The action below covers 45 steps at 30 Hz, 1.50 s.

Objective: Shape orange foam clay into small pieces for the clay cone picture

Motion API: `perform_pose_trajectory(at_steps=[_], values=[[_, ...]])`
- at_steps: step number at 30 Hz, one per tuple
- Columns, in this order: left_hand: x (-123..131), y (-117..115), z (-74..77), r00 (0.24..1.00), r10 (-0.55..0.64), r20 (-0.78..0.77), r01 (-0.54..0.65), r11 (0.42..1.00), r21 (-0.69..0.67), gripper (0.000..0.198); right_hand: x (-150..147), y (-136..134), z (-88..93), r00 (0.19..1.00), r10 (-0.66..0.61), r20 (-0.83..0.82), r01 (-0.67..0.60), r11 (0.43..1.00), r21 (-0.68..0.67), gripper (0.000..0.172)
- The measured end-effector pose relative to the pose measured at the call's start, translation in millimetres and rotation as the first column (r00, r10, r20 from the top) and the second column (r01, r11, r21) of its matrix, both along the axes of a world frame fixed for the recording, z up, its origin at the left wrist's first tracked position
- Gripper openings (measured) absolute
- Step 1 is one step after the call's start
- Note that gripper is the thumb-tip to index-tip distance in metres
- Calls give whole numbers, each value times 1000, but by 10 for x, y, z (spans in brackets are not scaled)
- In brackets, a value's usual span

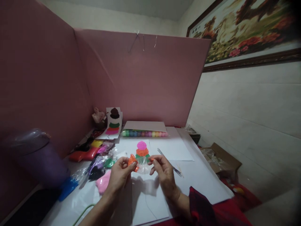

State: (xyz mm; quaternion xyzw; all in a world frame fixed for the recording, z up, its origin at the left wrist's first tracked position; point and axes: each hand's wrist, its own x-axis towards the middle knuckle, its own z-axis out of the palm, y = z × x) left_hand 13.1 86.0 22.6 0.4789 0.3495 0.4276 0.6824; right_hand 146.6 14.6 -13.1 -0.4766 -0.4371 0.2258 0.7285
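My left hand [121,175] is closed in a pinch on a lump of orange clay [132,160] that sits in a clear plastic wrapper [143,166]. My right hand [163,171] pinches the other side of that wrapper, with a small orange bit at its fingertips. Just beyond my hands lies a stacked clay figure [142,150] on white paper [174,149], pink on top, orange in the middle, green below.
Bags of coloured clay [94,157] lie at the left, a pink lump [103,183] near my left wrist. A metal tool [168,161] lies right of the figure. A row of clay tubs [143,134] and a sample card [114,121] stand by the pink partition [141,78]. A purple container [35,157] stands far left.
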Motion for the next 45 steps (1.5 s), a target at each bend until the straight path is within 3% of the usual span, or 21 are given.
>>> perform_pose_trajectory(at_steps=[4, 8, 16, 25, 36, 45], values=[[-7, 17, 6, 999, -3, -33, 2, 1000, -15, 35, 38, 55, -13, 988, -1, -154, 9, 999, 54, 21], [-12, 51, -43, 997, -17, -77, 14, 999, -36, 34, 53, 89, -49, 989, 37, -142, -38, 999, -3, 28], [-84, 200, -41, 999, 42, -14, -42, 999, -10, 36, 37, 110, -117, 970, 161, -185, -174, 983, -56, 30], [-55, 203, -113, 999, -42, -27, 44, 998, 51, 39, -25, 80, -71, 897, 337, -287, -384, 915, -125, 32], [-39, 164, -72, 999, -2, -48, 10, 986, 169, 34, -28, 69, -61, 856, 295, -425, -388, 909, -149, 32], [-25, 93, -62, 998, -13, -62, 26, 976, 215, 25, 6, 63, -59, 929, 267, -257, -328, 916, -230, 23]])
